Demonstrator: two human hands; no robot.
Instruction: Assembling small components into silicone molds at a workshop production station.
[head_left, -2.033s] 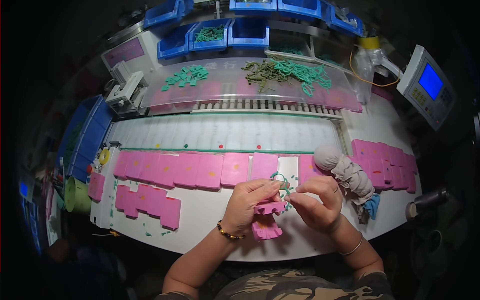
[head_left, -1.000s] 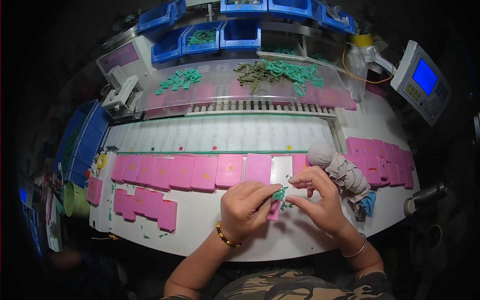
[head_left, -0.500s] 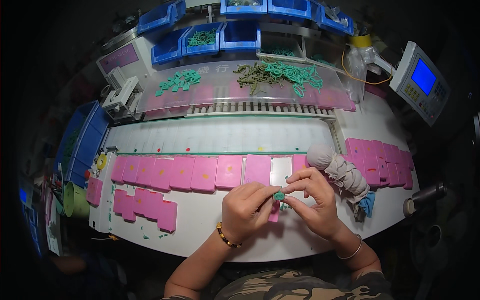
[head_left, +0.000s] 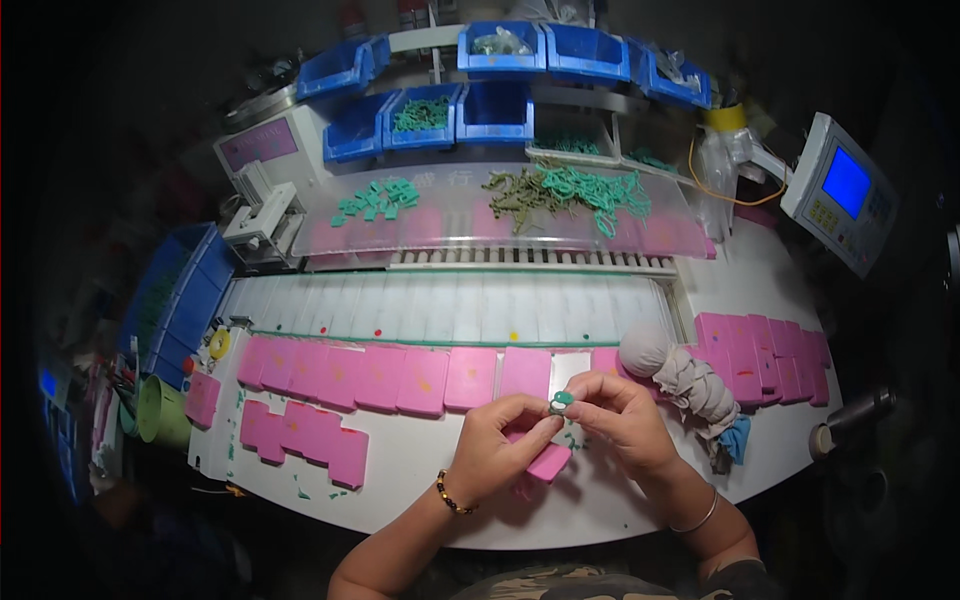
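Between left grip (head_left: 492, 446) and right grip (head_left: 630, 422)—a green piece (head_left: 563, 398) sits.

Both hands are bare: left hand (head_left: 495, 450) and right hand (head_left: 625, 420). The left wrist wears a bracelet (head_left: 450, 500) of round, dark beads with gold-coloured ones among them. On the right wrist sits a bangle (head_left: 709, 514), a thin, smooth, pale metal hoop. The forearms are uncovered. The top (head_left: 560, 583) is camouflage, with irregular tan and brown patches on a darker ground; its right sleeve (head_left: 737, 577), at the lower edge, is dark, its pattern hard to make out.
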